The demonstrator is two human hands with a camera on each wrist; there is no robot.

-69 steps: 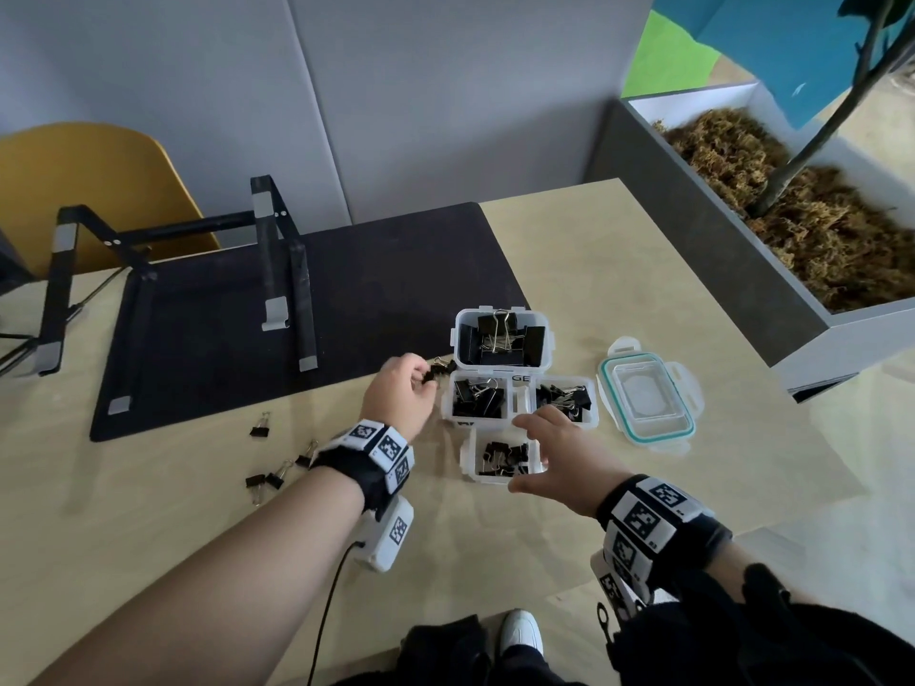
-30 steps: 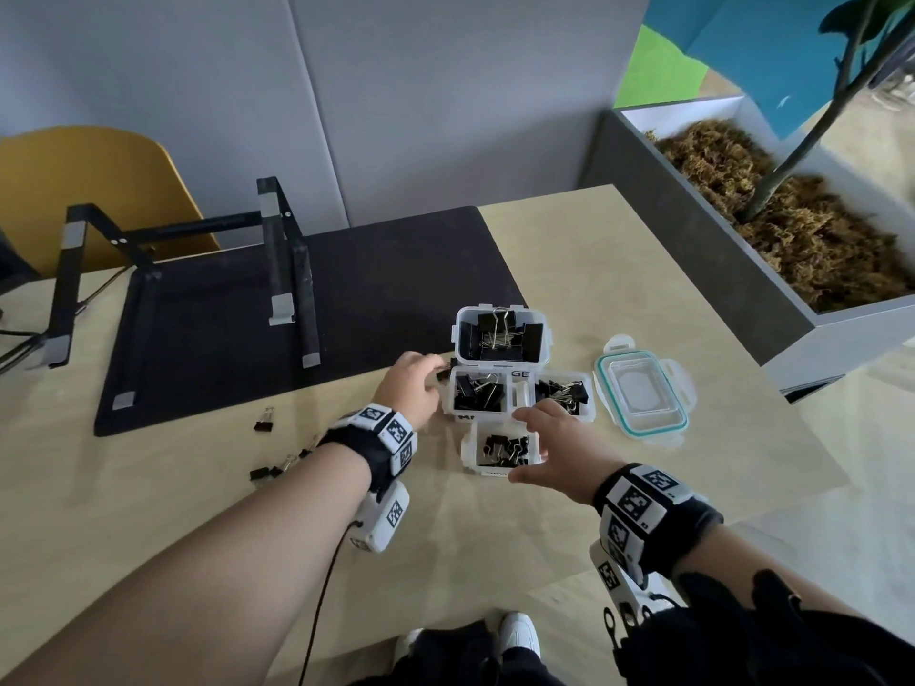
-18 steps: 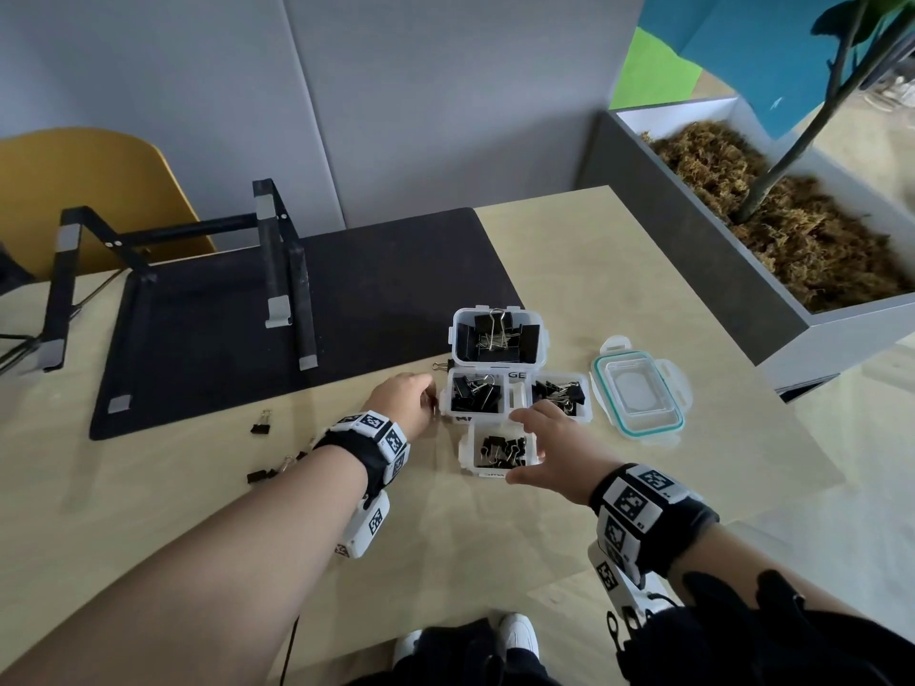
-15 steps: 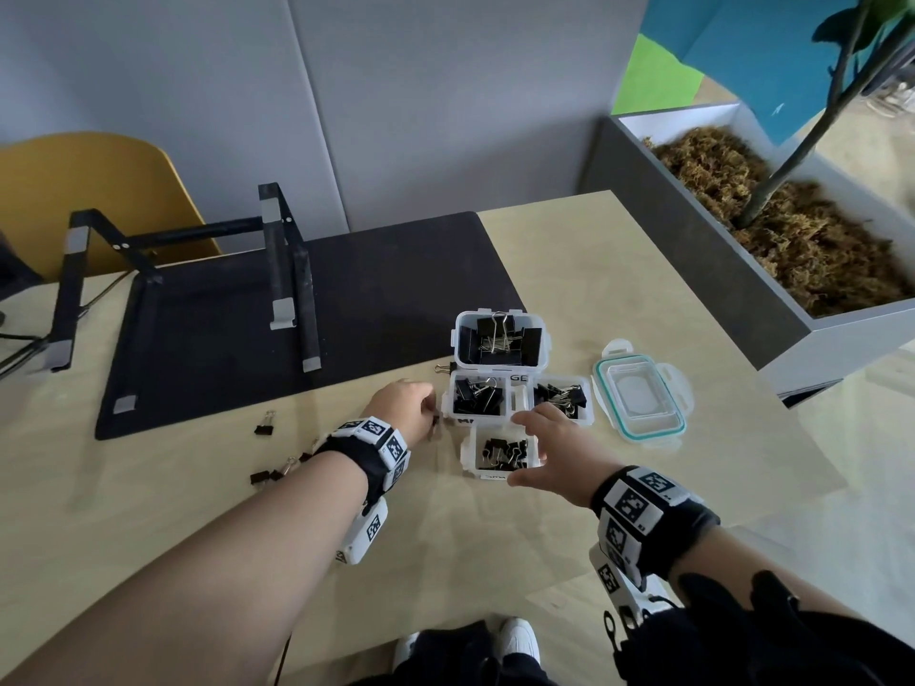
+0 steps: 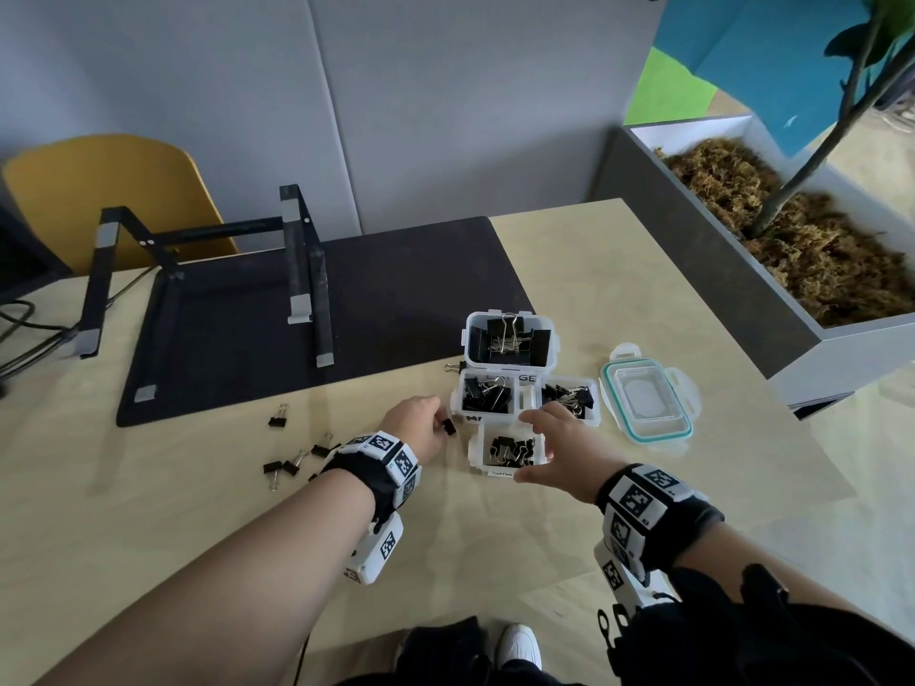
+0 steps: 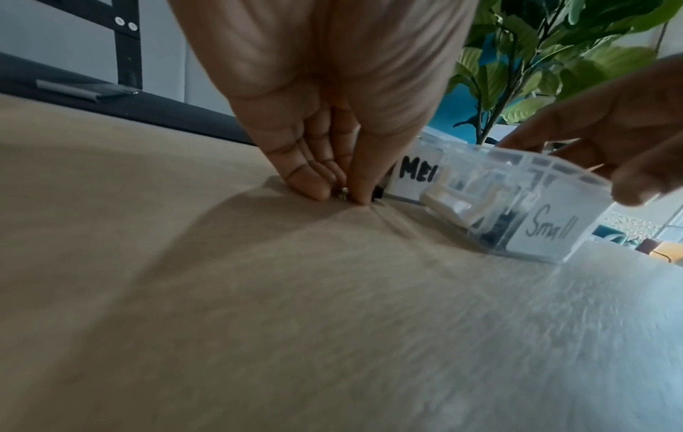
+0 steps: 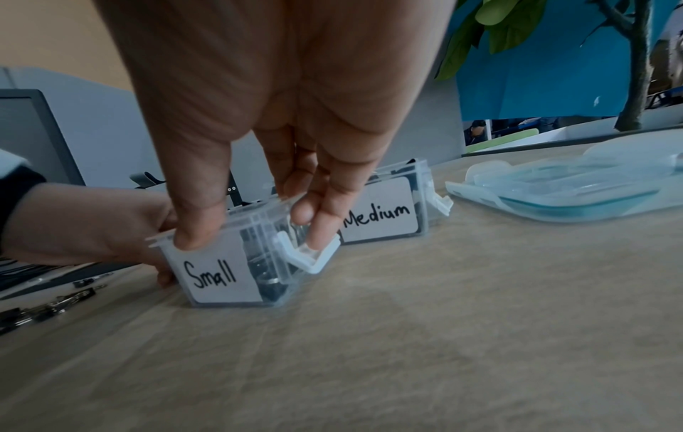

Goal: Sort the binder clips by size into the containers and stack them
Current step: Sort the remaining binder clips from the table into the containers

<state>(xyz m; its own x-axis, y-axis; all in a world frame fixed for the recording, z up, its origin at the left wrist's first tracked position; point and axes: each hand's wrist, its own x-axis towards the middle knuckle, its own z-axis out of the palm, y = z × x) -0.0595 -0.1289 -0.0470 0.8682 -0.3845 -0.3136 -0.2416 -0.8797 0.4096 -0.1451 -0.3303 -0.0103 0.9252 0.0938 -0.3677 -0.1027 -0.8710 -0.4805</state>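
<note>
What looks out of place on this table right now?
A single black binder clip with silver handles lies loose beside the tall clear container, apart from the scattered unsorted black clips at the left. Nothing looks spilled or damaged.

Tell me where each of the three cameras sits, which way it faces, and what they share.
Head: above the table, facing forward and down; both forearms, left hand and right hand show.
Left wrist: low over the table, facing along the left hand's fingers pinching a binder clip.
Right wrist: low, facing along the right hand's fingers gripping the Small container.
Shared: the Small container and the container labelled Medium appear in both wrist views.
</note>
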